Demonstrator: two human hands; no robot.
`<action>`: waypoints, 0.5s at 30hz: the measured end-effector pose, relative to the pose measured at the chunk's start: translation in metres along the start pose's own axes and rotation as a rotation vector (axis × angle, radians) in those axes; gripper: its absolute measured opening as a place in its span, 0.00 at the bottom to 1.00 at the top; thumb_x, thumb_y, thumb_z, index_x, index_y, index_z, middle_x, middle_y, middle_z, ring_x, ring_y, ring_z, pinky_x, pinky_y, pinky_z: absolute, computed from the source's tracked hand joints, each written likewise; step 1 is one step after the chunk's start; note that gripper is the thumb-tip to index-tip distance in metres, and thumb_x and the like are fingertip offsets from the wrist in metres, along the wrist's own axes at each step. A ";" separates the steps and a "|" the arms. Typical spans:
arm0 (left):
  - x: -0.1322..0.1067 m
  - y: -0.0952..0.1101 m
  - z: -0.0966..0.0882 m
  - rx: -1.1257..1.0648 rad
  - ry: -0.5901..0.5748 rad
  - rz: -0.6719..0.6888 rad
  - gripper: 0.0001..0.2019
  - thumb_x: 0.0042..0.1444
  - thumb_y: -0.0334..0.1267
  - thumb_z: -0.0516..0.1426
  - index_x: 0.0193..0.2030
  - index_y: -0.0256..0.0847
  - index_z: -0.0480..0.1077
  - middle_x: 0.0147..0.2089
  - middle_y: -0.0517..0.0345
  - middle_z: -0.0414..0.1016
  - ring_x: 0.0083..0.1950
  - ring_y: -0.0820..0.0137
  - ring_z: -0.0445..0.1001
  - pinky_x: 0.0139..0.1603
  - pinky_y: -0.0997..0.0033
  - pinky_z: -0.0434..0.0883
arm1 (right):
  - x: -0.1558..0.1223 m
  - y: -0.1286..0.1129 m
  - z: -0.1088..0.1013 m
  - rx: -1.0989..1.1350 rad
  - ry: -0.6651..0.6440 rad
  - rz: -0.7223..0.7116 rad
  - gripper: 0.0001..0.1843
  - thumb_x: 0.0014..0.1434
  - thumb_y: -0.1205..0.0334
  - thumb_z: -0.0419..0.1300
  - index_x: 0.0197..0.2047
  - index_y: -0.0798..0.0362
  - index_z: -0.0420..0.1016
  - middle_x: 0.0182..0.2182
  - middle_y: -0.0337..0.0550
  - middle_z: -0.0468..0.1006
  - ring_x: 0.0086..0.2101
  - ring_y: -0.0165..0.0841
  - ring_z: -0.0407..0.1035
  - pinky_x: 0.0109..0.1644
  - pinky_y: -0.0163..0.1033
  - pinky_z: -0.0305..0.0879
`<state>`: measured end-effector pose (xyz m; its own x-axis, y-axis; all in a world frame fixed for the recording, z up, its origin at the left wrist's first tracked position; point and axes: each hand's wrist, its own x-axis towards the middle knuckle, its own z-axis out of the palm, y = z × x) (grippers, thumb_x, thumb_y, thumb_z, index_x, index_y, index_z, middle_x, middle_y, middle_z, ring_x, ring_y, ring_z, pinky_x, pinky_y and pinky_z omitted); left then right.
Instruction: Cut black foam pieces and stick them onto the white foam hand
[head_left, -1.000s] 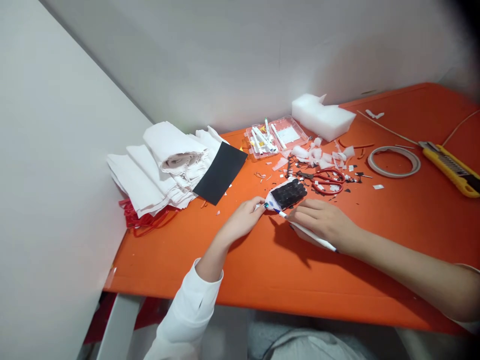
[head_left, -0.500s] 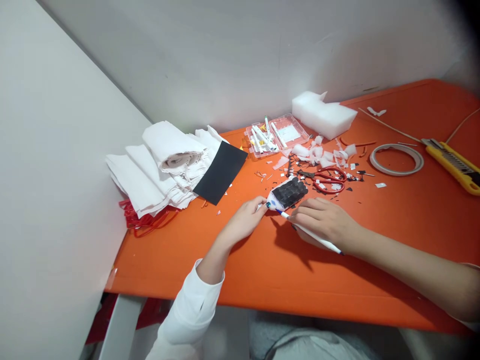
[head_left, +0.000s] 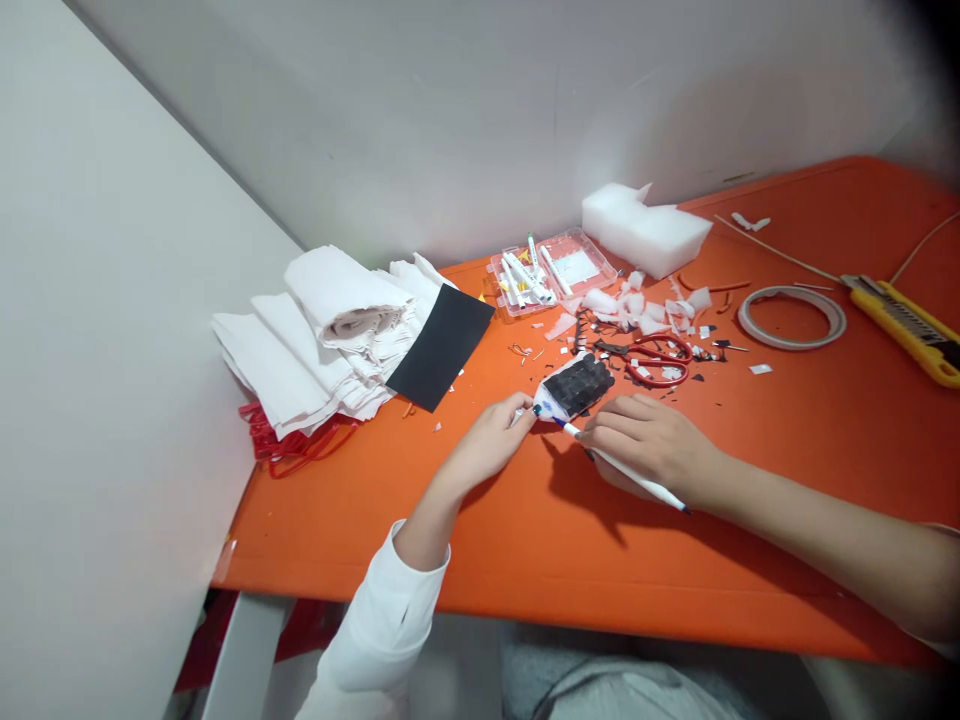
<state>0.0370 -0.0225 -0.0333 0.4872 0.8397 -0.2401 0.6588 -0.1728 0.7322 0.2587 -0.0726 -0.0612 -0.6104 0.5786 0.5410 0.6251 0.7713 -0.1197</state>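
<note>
A small white foam piece covered with black squares (head_left: 576, 386) lies on the orange table (head_left: 525, 520). My left hand (head_left: 487, 438) pinches its near left corner, fingers closed on it. My right hand (head_left: 649, 440) grips a white marker (head_left: 626, 470) like a pen, with the tip touching the foam piece's lower edge. Red scissors (head_left: 652, 358) lie just beyond the piece among white and black scraps.
A pile of folded white cloth (head_left: 330, 330) and a black sheet (head_left: 442, 345) sit at the left. A clear box of markers (head_left: 551, 272), a white foam block (head_left: 645, 232), a tape ring (head_left: 791, 318) and a yellow utility knife (head_left: 911, 330) lie further back and right.
Both hands keep their hold and barely shift; the view has drifted slightly.
</note>
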 end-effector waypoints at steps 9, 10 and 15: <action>0.000 0.000 0.000 -0.001 0.004 0.004 0.13 0.64 0.44 0.45 0.40 0.40 0.67 0.39 0.59 0.72 0.41 0.69 0.69 0.40 0.72 0.61 | 0.000 -0.001 -0.001 -0.007 -0.010 -0.006 0.11 0.66 0.68 0.50 0.34 0.54 0.71 0.30 0.44 0.77 0.33 0.34 0.63 0.36 0.39 0.54; -0.001 0.000 0.000 -0.001 0.005 0.004 0.13 0.64 0.44 0.45 0.40 0.40 0.67 0.39 0.59 0.72 0.40 0.69 0.68 0.40 0.72 0.61 | 0.000 -0.001 -0.001 -0.004 -0.016 -0.012 0.11 0.66 0.68 0.50 0.35 0.54 0.71 0.31 0.44 0.77 0.33 0.34 0.63 0.36 0.39 0.54; -0.001 0.001 0.000 0.004 0.003 0.005 0.14 0.64 0.45 0.45 0.40 0.40 0.67 0.37 0.60 0.71 0.38 0.70 0.68 0.38 0.73 0.61 | -0.002 0.000 -0.001 0.010 -0.011 0.012 0.09 0.65 0.68 0.51 0.35 0.54 0.71 0.31 0.43 0.76 0.34 0.34 0.63 0.36 0.39 0.54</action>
<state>0.0371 -0.0240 -0.0323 0.4886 0.8403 -0.2347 0.6587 -0.1790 0.7308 0.2603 -0.0739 -0.0610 -0.6083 0.5904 0.5305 0.6272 0.7671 -0.1347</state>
